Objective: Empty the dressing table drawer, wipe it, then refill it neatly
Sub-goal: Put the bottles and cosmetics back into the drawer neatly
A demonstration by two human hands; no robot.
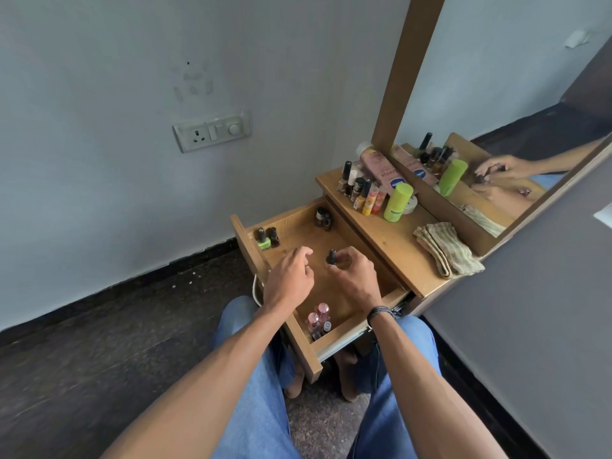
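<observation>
The wooden drawer is pulled open in front of my knees. My right hand pinches a small dark nail polish bottle above the drawer's middle. My left hand hovers just left of it, fingers loosely curled, holding nothing. Inside the drawer, a green bottle and a dark bottle stand in the far left corner. A dark bottle stands at the far right, and pink bottles stand near the front.
On the dressing table top stand several nail polish bottles, a pink lotion bottle, a green cylinder and a folded striped cloth. A mirror leans behind them. A wall socket is at left.
</observation>
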